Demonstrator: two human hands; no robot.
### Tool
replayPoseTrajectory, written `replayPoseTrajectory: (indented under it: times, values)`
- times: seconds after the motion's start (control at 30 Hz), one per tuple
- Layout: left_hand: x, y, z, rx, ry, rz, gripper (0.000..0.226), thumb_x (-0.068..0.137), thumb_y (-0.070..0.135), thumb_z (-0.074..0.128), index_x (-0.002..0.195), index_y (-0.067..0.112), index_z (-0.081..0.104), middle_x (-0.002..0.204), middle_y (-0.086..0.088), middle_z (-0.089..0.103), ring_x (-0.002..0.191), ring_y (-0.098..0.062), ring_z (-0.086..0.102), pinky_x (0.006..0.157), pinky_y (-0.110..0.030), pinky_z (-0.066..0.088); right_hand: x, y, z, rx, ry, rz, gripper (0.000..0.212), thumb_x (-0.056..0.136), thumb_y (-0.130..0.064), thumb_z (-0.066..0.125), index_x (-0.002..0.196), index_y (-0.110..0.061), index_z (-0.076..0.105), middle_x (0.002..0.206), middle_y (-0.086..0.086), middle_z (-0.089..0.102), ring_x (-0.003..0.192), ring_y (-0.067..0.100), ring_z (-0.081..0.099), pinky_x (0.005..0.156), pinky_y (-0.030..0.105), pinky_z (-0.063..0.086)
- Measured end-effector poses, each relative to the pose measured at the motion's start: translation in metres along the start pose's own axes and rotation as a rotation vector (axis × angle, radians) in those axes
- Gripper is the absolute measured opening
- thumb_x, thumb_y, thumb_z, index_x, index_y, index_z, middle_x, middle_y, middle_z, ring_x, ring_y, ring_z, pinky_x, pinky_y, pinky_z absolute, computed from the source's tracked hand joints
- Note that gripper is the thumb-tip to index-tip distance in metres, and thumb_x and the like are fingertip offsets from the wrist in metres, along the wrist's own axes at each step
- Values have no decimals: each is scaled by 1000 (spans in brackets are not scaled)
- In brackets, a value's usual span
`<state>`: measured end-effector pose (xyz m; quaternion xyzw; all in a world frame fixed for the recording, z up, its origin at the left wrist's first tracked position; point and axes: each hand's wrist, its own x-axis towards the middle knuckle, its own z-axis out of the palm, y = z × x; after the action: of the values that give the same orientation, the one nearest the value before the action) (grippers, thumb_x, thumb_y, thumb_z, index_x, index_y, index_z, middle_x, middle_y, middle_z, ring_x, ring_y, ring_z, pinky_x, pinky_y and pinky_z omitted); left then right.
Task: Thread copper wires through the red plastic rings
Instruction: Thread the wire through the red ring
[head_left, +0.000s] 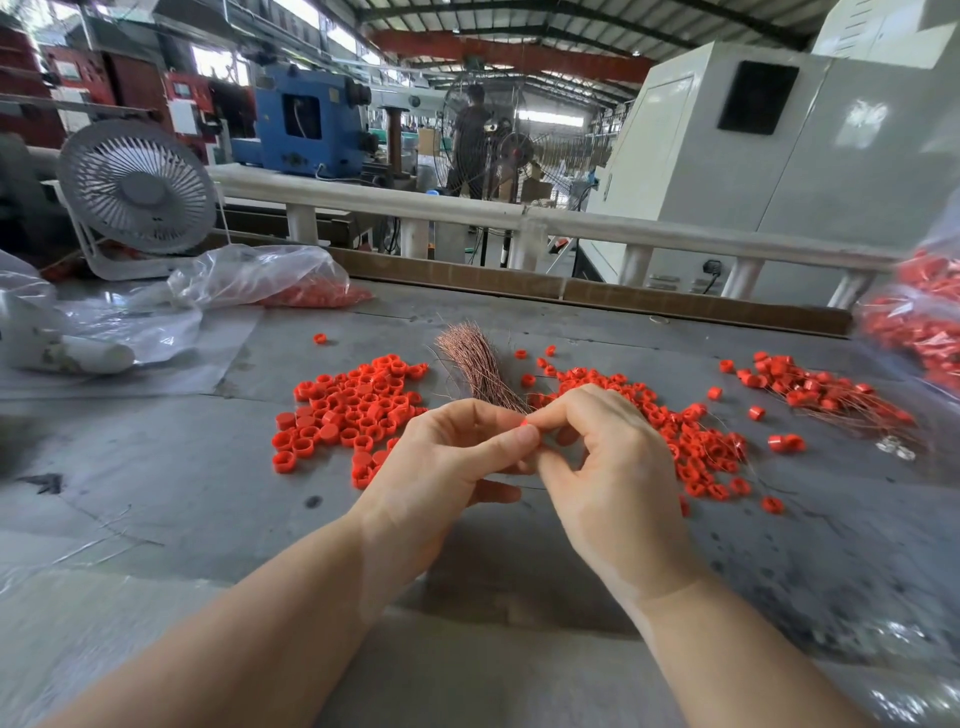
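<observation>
**Threading under way, many rings left**

Head view: the left hand (441, 457) and right hand (597, 457) pinch one red ring (529, 427) together mid-worktop, fingers curled. Copper wires (478, 364) lie behind. A threaded heap (826, 389) sits toward the right edge; loose rings (348, 405) remain left. A fan (137, 189) stands at the far-left corner.

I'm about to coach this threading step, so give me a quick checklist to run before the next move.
1. Ring pinched between both hands: ok.
2. Left hand steady on it: ok.
3. Right hand holding a wire: cannot tell, too thin.
4. Wire bundle within reach: ok.
5. Loose rings at left ready: ok.
6. Wire through the ring: cannot tell.
</observation>
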<state>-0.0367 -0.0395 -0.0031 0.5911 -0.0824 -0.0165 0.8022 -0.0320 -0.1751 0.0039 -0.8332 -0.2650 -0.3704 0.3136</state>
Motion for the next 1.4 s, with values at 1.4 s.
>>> replayPoseTrajectory:
  times: [1.4]
  values:
    - [0,1,2,142,71,-45,7,87,11,61,86,9,67,73,-4,71,60,-11,63,49,-19,48,-1,6,5,22,-72,124,12,74,-10,77,75,-13,65,66,-13,53,62,7,47,57,29,46]
